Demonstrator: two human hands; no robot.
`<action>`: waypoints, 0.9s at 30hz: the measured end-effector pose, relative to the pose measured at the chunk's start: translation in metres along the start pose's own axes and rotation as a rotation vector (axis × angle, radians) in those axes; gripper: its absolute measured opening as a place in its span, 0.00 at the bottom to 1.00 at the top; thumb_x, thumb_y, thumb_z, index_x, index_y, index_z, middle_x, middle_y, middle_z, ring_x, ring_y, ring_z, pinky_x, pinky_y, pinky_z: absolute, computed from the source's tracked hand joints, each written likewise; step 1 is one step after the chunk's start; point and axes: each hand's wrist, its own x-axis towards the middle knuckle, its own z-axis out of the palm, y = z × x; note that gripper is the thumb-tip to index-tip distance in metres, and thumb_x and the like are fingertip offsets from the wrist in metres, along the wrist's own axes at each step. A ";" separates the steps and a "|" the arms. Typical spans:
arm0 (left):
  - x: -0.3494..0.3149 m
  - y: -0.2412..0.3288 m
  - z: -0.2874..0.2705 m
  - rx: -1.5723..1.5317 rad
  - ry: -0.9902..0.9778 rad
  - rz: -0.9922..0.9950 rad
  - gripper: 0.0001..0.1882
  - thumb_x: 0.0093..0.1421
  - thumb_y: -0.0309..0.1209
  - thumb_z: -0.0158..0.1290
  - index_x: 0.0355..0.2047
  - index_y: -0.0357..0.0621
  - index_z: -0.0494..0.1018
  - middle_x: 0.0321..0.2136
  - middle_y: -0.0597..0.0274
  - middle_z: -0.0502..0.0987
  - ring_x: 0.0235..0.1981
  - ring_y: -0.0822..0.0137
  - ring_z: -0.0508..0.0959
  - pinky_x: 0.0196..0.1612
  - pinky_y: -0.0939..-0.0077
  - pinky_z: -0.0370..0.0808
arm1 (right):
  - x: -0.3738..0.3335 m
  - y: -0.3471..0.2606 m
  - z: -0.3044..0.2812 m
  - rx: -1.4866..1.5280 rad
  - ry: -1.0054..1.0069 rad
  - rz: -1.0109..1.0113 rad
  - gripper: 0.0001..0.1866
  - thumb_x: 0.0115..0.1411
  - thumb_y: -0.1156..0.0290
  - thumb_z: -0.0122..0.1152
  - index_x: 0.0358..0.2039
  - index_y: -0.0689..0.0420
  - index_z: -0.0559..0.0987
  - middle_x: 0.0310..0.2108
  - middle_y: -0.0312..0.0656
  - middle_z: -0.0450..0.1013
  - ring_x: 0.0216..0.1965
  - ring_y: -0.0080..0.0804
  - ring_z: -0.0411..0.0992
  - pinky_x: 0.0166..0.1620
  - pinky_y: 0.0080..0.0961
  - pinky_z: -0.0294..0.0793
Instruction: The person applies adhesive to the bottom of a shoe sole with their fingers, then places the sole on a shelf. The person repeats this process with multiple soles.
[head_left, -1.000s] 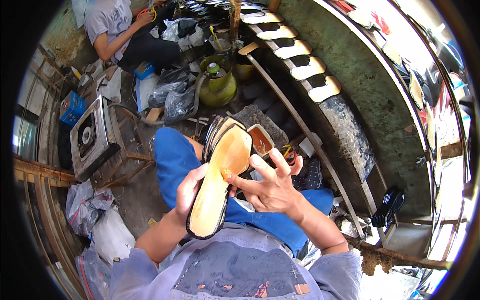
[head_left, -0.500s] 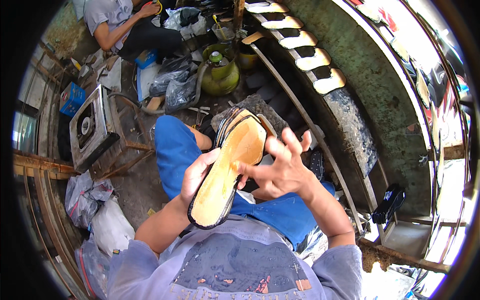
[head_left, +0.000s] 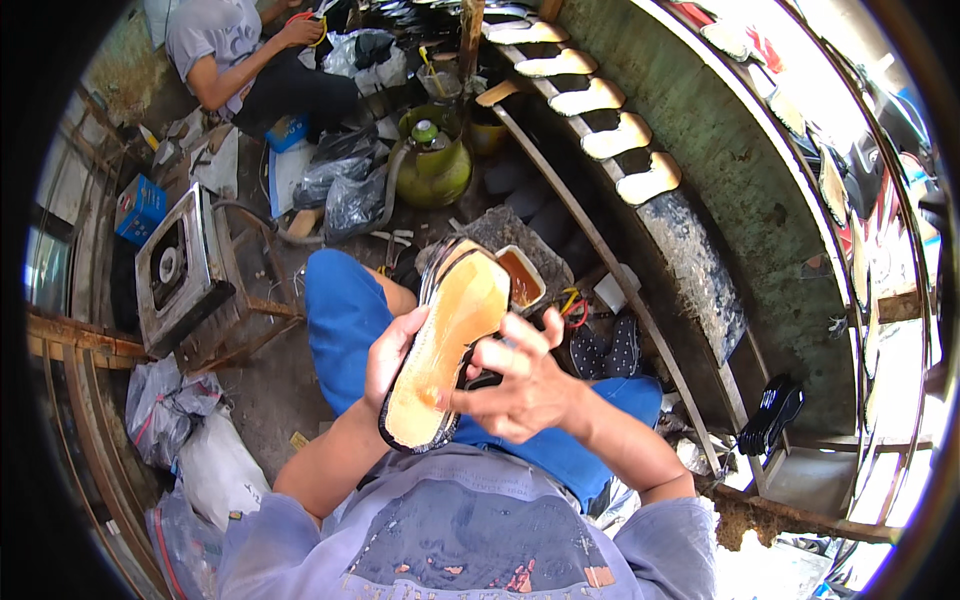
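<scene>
A sandal [head_left: 452, 335] with a tan, smooth sole face and a dark, stitched-looking rim is held over my lap, its broad end pointing away from me. My left hand [head_left: 388, 358] grips it along the left edge, thumb on the tan face. My right hand [head_left: 520, 385] has its fingers apart, with one fingertip touching the tan face near the narrow end. A wet-looking orange-brown patch shows under that fingertip. Beyond the broad end sits a small white tray [head_left: 541, 292] with orange-brown stuff inside.
A grey block [head_left: 500, 228] lies beyond the tray. A green gas cylinder [head_left: 432, 172] stands farther off, a stove [head_left: 172, 265] to the left. Tan insoles [head_left: 648, 180] line a rack at right. Another person [head_left: 215, 45] sits far left. Polka-dotted footwear [head_left: 622, 345] lies by my right knee.
My right fingertip has slid along the tan face from its middle toward the narrow end. The sandal has shifted slightly left, and more of the white tray shows.
</scene>
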 end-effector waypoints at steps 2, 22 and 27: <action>0.005 0.002 -0.010 -0.020 -0.118 -0.021 0.30 0.75 0.47 0.34 0.63 0.34 0.68 0.49 0.45 0.81 0.42 0.54 0.83 0.50 0.60 0.82 | -0.004 -0.008 0.008 0.078 0.002 0.094 0.23 0.54 0.58 0.58 0.50 0.22 0.86 0.74 0.41 0.57 0.76 0.49 0.42 0.72 0.57 0.20; 0.190 0.124 -0.038 0.549 0.033 0.523 0.29 0.74 0.44 0.50 0.70 0.57 0.55 0.54 0.61 0.71 0.48 0.66 0.75 0.49 0.66 0.78 | 0.074 0.124 0.105 0.951 0.466 0.991 0.65 0.53 0.81 0.77 0.75 0.49 0.36 0.76 0.55 0.33 0.73 0.52 0.51 0.69 0.48 0.65; 0.227 0.188 -0.063 0.175 0.451 0.610 0.22 0.68 0.34 0.55 0.60 0.51 0.62 0.43 0.61 0.74 0.37 0.69 0.78 0.39 0.70 0.79 | 0.077 0.205 0.136 0.536 0.384 1.029 0.53 0.58 0.76 0.74 0.72 0.63 0.45 0.73 0.55 0.45 0.74 0.43 0.50 0.70 0.41 0.64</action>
